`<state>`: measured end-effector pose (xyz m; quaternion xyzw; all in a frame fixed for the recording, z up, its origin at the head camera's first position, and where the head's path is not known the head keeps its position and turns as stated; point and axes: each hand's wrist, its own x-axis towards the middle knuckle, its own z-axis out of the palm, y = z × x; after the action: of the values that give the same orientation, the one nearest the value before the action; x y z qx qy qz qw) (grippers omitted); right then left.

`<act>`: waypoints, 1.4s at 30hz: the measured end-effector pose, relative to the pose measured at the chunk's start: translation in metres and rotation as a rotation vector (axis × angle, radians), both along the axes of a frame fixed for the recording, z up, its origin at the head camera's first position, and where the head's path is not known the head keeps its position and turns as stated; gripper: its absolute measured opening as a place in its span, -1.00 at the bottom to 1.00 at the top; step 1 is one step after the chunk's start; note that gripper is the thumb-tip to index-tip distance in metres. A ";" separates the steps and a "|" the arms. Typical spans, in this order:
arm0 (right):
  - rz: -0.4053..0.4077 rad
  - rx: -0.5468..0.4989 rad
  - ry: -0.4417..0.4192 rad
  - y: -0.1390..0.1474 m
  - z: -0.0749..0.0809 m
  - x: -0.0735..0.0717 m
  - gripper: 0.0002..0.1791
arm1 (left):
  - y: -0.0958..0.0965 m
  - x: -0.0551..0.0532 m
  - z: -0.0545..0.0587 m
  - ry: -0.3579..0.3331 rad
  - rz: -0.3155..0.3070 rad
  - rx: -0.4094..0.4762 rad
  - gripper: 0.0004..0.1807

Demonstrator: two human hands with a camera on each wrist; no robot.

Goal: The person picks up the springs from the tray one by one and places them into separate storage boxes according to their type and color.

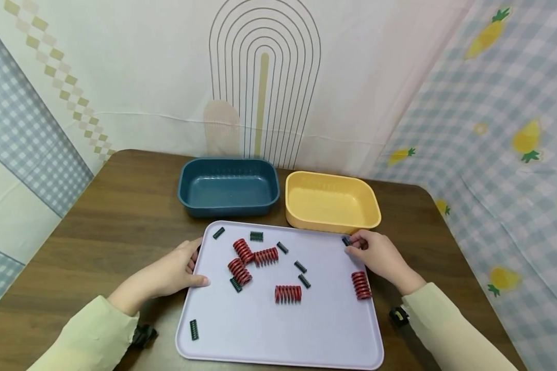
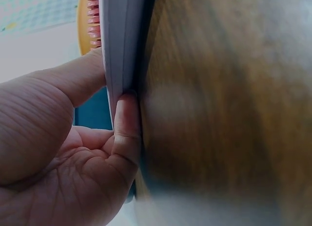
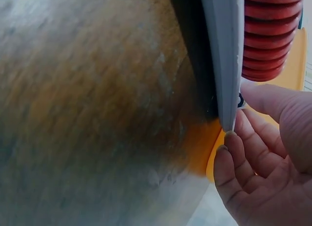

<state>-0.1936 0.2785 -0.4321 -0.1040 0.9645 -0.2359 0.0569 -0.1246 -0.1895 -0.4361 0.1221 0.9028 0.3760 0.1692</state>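
in the head view, a pale lilac tray (image 1: 325,330) lies on a brown wooden table (image 1: 134,206). the left hand (image 1: 176,270) grips the tray's left edge, its thumb laid over the rim and its other fingers at the outer side. the right hand (image 1: 376,252) is near the tray's far right corner, pinching a small dark spring (image 1: 346,240) between thumb and fingers. a thick red spring (image 1: 361,285) lies by the right rim, just below that hand. four more red springs are on the tray: three bunched left of the middle and one by itself nearer the centre. seven other small dark springs are scattered about, one in the near left part and one at the far left corner. beyond the tray stand a blue tub (image 1: 227,210) and, to its right, a yellow tub (image 1: 329,225), with a patterned cloth (image 1: 167,62) behind them.

in the left wrist view, the thumb presses the rim from the tray's upper side while a finger lies against the underside, so the edge is held between them. red coils show past the rim.

in the right wrist view, the thumb and fingers close on the small dark spring beside the tray's edge; only a bit of it shows. the table is blurred.
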 end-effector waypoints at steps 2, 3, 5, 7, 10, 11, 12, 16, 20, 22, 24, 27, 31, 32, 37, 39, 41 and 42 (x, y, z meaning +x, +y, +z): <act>-0.001 0.011 -0.001 -0.001 -0.001 0.000 -0.77 | 0.000 0.001 0.000 0.000 -0.002 -0.004 0.06; -0.002 0.015 -0.003 -0.002 -0.001 0.000 -0.78 | 0.000 0.001 -0.001 -0.002 -0.003 -0.004 0.06; -0.008 0.021 -0.006 -0.003 -0.001 -0.001 -0.80 | 0.000 0.001 -0.001 -0.001 -0.004 -0.010 0.06; -0.009 0.025 -0.014 -0.004 0.000 0.000 -0.83 | 0.000 0.000 -0.001 0.003 -0.005 -0.018 0.07; -0.004 0.031 -0.033 -0.008 0.003 0.002 -0.86 | 0.001 0.000 -0.001 0.012 -0.006 -0.016 0.06; 0.003 0.034 -0.038 -0.008 0.004 0.004 -0.87 | 0.001 0.000 0.000 0.014 -0.006 -0.016 0.06; 0.015 0.038 -0.041 -0.008 0.005 0.006 -0.88 | 0.001 0.000 0.000 0.015 -0.007 -0.015 0.05; 0.040 0.052 -0.055 -0.007 0.006 0.013 -0.91 | 0.001 0.001 0.001 0.018 -0.011 -0.013 0.05; 0.046 0.051 -0.070 -0.005 0.004 0.016 -0.91 | 0.001 0.000 0.001 0.021 -0.013 -0.013 0.05; 0.048 0.043 -0.070 -0.005 0.003 0.017 -0.91 | 0.001 0.000 0.001 0.021 -0.015 -0.015 0.04; 0.053 0.037 -0.069 -0.005 0.002 0.017 -0.90 | 0.001 0.000 0.000 0.023 -0.016 -0.017 0.03; 0.069 0.035 -0.071 -0.004 0.001 0.018 -0.89 | 0.001 0.001 -0.001 0.021 -0.015 -0.017 0.03; 0.094 0.068 -0.052 0.001 0.003 0.021 -0.87 | 0.001 0.002 -0.002 0.016 -0.017 -0.010 0.03; 0.101 0.079 -0.038 0.003 0.005 0.023 -0.87 | 0.001 0.002 -0.002 0.017 -0.018 -0.008 0.03; 0.122 0.101 0.047 0.006 0.016 0.031 -0.88 | 0.001 0.002 0.000 0.020 -0.012 -0.010 0.04; 0.121 0.085 0.071 0.004 0.024 0.036 -0.88 | 0.001 0.002 0.001 0.016 -0.010 -0.016 0.04; 0.113 0.064 0.089 0.003 0.032 0.040 -0.88 | 0.001 0.001 0.002 0.014 -0.012 -0.021 0.04; 0.114 0.053 0.095 0.002 0.037 0.042 -0.88 | 0.002 0.001 0.003 0.012 -0.013 -0.023 0.04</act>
<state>-0.1515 0.2805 -0.3955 -0.1681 0.9646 -0.2013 0.0270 -0.1236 -0.1880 -0.4333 0.1284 0.9073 0.3637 0.1677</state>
